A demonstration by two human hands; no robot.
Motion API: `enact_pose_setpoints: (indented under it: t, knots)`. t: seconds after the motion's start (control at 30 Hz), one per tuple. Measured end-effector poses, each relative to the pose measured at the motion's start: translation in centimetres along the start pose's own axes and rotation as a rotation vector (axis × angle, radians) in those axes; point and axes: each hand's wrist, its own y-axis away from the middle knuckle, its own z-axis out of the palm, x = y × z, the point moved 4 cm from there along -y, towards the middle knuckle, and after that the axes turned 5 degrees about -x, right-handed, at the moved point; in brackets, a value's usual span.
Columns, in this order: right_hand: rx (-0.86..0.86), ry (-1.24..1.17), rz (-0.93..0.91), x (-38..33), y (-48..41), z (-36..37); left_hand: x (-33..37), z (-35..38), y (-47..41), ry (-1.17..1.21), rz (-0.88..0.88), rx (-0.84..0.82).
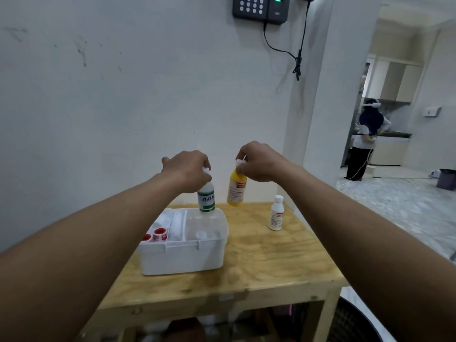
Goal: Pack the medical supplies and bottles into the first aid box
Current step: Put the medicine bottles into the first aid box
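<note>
Pale plaster wall (123,95) backs your wooden table (259,262), with a black keypad (260,7) and its dangling cable mounted high up, and a doorway on your right showing another person (365,141) standing well away in a far room.

Count what you have on and over the table: three bottles, one open first aid box (182,245), and two red-and-white tape rolls (155,235) sitting side by side in the box's left tray section. The box's right section is a clear compartment; what lies in it is too blurred to name.

Your left hand (188,170) is raised, back of the hand toward you, fingers closed around the neck of the white bottle with the green label (206,199). That bottle hangs upright just over the far rim of the box, above the right compartment.

Your right hand (259,160) is at about the same height, fingertips pinched on the white cap of the yellow bottle (237,190). It hangs slightly tilted, in the air beyond the box's far right corner, clear of the table.

The third, a small white bottle (276,213), stands upright on the table to the right of the box, apart from it and untouched.

Both your forearms reach forward, converging toward the box.
</note>
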Motion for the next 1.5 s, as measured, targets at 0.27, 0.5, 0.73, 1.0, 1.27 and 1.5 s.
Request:
enact_pose_setpoints:
  t: [0.27,0.5,0.73,1.0,1.27,1.5]
  knots:
    - [-0.049,-0.028,-0.043,-2.0,-0.8,2.4,-2.7,3.4,0.3,0.040,-0.064,-0.053]
    - [-0.084,-0.030,-0.059,-2.5,-1.6,4.4,-3.5,5.5,-0.1,0.012,-0.075,-0.105]
    - [-0.118,-0.035,-0.070,-2.7,-2.0,5.8,-4.0,6.8,-0.4,-0.031,-0.068,-0.136]
    - [-0.201,-0.038,-0.066,-2.5,-2.5,9.1,-3.9,7.2,-0.5,-0.115,-0.056,-0.147]
    - [-0.262,0.039,-0.076,-2.3,-2.8,11.9,-4.4,8.4,-0.5,-0.149,-0.061,-0.149]
    - [-0.286,0.122,-0.087,-2.0,-2.8,13.2,-4.4,8.7,-0.9,-0.168,-0.059,-0.156]
